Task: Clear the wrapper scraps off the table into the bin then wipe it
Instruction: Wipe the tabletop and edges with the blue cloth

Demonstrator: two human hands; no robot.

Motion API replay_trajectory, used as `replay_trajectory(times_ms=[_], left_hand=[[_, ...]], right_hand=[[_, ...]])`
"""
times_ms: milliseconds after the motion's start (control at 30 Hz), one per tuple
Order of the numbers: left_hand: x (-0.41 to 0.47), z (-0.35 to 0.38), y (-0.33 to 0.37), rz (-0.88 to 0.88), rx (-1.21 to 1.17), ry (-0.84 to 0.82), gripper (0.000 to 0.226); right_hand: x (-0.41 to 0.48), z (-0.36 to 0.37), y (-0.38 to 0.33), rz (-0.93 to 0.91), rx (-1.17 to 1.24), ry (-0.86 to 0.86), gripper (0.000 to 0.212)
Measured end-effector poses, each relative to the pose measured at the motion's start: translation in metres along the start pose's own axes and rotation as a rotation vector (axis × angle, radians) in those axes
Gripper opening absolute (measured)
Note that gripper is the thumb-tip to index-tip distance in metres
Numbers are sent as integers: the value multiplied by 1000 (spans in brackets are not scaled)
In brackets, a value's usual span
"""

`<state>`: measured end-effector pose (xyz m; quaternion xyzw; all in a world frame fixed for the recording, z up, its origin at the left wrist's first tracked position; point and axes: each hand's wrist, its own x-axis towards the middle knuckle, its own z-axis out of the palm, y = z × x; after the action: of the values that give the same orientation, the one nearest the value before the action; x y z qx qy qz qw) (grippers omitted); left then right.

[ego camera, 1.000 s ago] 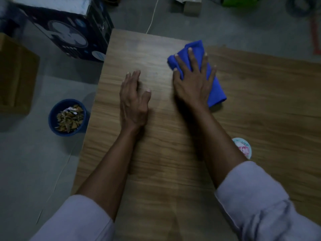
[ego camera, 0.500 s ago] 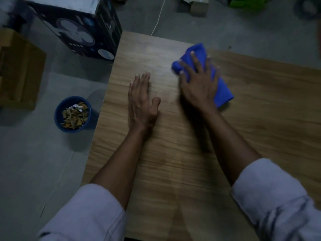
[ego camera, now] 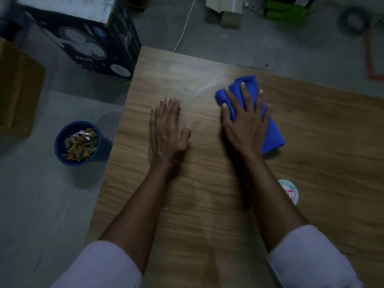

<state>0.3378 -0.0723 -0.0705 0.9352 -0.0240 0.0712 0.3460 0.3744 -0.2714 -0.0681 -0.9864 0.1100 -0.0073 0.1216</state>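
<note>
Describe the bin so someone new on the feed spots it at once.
Find the wooden table, then the floor off its left edge, level with the left hand. The bin is the round blue tub, full of brownish scraps, unlike the squared cardboard box and dark printed box.

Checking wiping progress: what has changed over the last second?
The right hand, pressed flat on the blue cloth, slid it slightly back from the far edge of the table. Nothing taken hold of or let go. The left hand stayed flat on the table.

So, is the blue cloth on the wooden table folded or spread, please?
Folded: the blue cloth forms a thick wad under the right hand.
</note>
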Motion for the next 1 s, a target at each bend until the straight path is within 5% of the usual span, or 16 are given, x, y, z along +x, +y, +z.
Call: replay_trajectory(times_ms=[100,267,333,600,733,900,1000], left_hand=[[1,1,-3,-3,12,22,76],[2,-3,-2,-20,-45,109,81],[2,-3,-1,-26,-33,93,81],[2,4,-4,-37,132,-37,77],[2,8,-2,-38,161,-54,77],[6,0,-11,-44,151,-25,74],[5,-2,-6,-36,113,-8,73]], right_hand=[[14,12,-49,-2,32,-12,53],[21,28,-104,-659,-105,-172,61],[39,25,-94,-765,-88,-186,60],[36,-11,32,56,-32,33,56],[40,-3,-6,319,48,52,55],[45,24,-111,-293,47,-99,47],[42,13,-93,-459,224,-120,42]])
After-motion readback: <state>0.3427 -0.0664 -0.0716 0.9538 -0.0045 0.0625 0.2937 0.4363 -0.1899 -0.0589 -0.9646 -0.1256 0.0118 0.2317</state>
